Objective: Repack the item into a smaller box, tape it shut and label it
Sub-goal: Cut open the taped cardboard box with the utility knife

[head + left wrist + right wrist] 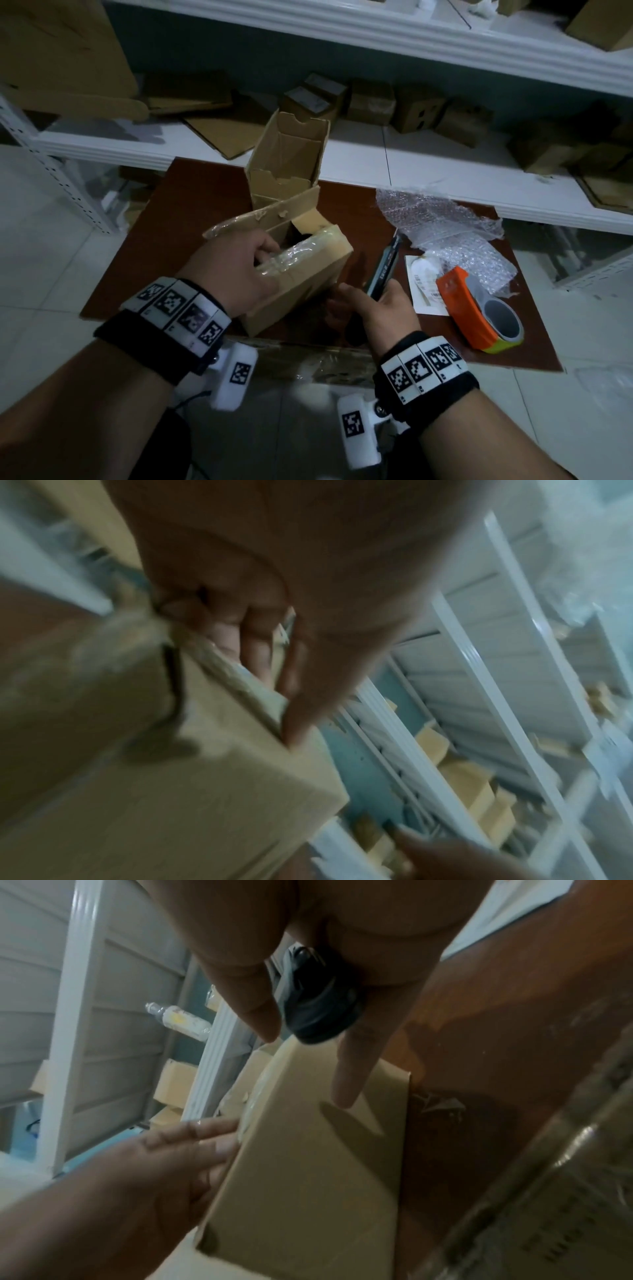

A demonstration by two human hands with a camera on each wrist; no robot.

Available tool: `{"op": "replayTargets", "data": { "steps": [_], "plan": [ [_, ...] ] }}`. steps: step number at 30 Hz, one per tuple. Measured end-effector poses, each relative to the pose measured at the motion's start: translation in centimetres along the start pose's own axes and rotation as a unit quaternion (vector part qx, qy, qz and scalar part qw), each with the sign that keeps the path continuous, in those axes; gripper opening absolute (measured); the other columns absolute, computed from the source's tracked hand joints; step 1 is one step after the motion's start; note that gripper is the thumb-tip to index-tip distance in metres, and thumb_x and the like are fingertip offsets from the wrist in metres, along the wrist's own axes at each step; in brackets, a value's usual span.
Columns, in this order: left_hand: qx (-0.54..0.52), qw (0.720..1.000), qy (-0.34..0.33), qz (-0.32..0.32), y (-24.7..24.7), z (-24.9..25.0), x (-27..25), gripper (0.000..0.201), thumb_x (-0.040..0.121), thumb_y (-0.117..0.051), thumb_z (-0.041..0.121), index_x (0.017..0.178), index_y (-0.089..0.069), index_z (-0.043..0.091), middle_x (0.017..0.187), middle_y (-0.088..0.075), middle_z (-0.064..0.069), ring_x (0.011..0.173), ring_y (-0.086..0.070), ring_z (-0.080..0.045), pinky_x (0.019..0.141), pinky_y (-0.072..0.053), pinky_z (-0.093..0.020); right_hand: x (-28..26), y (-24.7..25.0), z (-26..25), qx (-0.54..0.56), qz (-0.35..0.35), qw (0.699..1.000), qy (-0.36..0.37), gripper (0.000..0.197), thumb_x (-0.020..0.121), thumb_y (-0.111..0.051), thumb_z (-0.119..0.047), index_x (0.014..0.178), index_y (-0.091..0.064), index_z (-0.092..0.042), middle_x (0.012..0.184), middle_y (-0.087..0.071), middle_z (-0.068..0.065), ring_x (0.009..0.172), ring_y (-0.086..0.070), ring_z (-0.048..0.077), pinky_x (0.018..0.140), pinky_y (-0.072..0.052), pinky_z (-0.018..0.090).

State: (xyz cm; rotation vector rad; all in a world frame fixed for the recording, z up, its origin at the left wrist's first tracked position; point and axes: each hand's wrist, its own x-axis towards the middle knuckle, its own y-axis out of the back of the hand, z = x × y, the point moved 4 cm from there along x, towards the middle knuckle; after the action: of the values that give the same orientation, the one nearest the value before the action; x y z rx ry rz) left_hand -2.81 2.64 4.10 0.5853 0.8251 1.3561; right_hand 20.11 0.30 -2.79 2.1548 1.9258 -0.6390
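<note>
On the brown table (pixel 191 192), left hand (pixel 236 270) clasps the taped cardboard box (pixel 301 274); right hand (pixel 383 308) clamps a dark slim cutter (pixel 385 267).

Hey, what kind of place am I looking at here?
Probably a stockroom or parcel packing area: white metal shelving holding many cardboard boxes, with bubble wrap and an orange tape dispenser on the brown work table.

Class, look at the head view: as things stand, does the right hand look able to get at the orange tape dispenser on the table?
Probably yes, once it is freed. The tape dispenser lies just to the right of the right hand with bare table between them. But that hand holds a dark utility knife, which it should set down first.
</note>
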Motion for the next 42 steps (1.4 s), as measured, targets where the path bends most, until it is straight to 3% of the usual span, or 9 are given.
{"op": "replayTargets", "data": {
  "steps": [7,12,16,22,26,29,33,39,42],
  "plan": [
    [-0.235,0.971,-0.023,-0.034,-2.3,1.9,-2.1,0.026,0.091,-0.068,0.016,0.106,-0.066,0.037,0.109,-0.07,0.009,0.086,-0.072,-0.006,0.077,-0.062,-0.038,0.6,0.5,-0.6,-0.124,0.041,0.987,0.096,0.053,0.067,-0.088,-0.039,0.103,-0.06,-0.012,0.092,-0.075,0.006,0.082,-0.075,0.023,0.067,-0.06,0.038],
    [0.055,0.965,-0.219,0.134,0.4,3.3,-2.8,0.026,0.086,-0.068,0.015,0.106,-0.069,0.031,0.126,-0.061,0.017,0.118,-0.055,-0.005,0.101,-0.042,-0.034,1.2,1.0,-1.1,-0.12,0.041,0.988,0.094,0.06,0.067,-0.091,-0.033,0.11,-0.061,-0.004,0.095,-0.076,0.006,0.077,-0.075,0.016,0.058,-0.057,0.024],
    [0.019,0.987,-0.129,0.095,1.1,0.7,-1.0,0.022,0.09,-0.066,0.022,0.111,-0.071,0.027,0.136,-0.058,0.01,0.128,-0.051,-0.013,0.107,-0.041,-0.038,1.2,1.0,-0.8,-0.087,0.019,0.993,0.071,0.073,0.06,-0.091,-0.037,0.113,-0.06,0.002,0.097,-0.076,0.012,0.081,-0.076,0.027,0.063,-0.06,0.036],
    [-0.077,0.997,-0.015,0.029,-0.1,-0.6,-0.6,0.01,0.093,-0.065,0.026,0.099,-0.072,0.03,0.099,-0.071,0.013,0.091,-0.065,-0.005,0.068,-0.046,-0.017,1.4,1.6,-1.1,-0.132,0.042,0.986,0.092,0.07,0.056,-0.09,-0.044,0.108,-0.063,-0.006,0.094,-0.075,0.01,0.081,-0.075,0.027,0.058,-0.058,0.03],
    [-0.227,0.972,0.043,-0.032,-1.2,-0.9,-0.5,0.016,0.09,-0.068,0.012,0.084,-0.07,0.027,0.086,-0.075,-0.001,0.083,-0.072,-0.02,0.073,-0.061,-0.044,1.8,2.4,-1.6,-0.157,0.073,0.979,0.108,0.074,0.048,-0.087,-0.055,0.103,-0.066,-0.01,0.09,-0.074,0.009,0.08,-0.074,0.026,0.063,-0.06,0.035],
    [-0.301,0.947,0.093,-0.07,-2.1,-0.4,-1.0,0.011,0.092,-0.064,0.005,0.087,-0.066,0.014,0.101,-0.067,-0.018,0.091,-0.069,-0.033,0.064,-0.062,-0.045,1.8,2.9,-2.0,-0.162,0.097,0.976,0.111,0.079,0.042,-0.088,-0.056,0.103,-0.064,-0.011,0.091,-0.075,0.006,0.078,-0.074,0.025,0.069,-0.06,0.039],
    [-0.283,0.953,0.084,-0.073,-2.7,0.0,-1.1,0.009,0.094,-0.062,0.01,0.089,-0.063,0.017,0.102,-0.062,-0.017,0.091,-0.067,-0.033,0.063,-0.063,-0.045,1.0,2.7,-2.4,-0.206,0.077,0.97,0.099,0.08,0.045,-0.093,-0.055,0.107,-0.06,-0.017,0.096,-0.074,0.0,0.086,-0.073,0.021,0.077,-0.061,0.042],
    [-0.356,0.914,0.119,-0.15,-3.3,0.1,-0.8,0.008,0.095,-0.061,0.004,0.098,-0.057,0.008,0.118,-0.059,-0.029,0.106,-0.064,-0.04,0.07,-0.062,-0.051,-0.4,2.1,-2.9,-0.312,0.062,0.943,0.1,0.085,0.05,-0.097,-0.043,0.116,-0.049,-0.022,0.103,-0.063,-0.007,0.092,-0.062,0.01,0.068,-0.05,0.018],
    [-0.258,0.958,0.08,-0.093,-2.8,-0.2,-0.6,0.012,0.087,-0.073,0.011,0.091,-0.063,0.014,0.096,-0.071,-0.018,0.091,-0.07,-0.033,0.073,-0.061,-0.049,-0.2,2.1,-2.8,-0.323,0.061,0.94,0.093,0.086,0.05,-0.097,-0.044,0.118,-0.049,-0.023,0.104,-0.064,-0.007,0.092,-0.064,0.01,0.068,-0.052,0.02]
  ]
}}
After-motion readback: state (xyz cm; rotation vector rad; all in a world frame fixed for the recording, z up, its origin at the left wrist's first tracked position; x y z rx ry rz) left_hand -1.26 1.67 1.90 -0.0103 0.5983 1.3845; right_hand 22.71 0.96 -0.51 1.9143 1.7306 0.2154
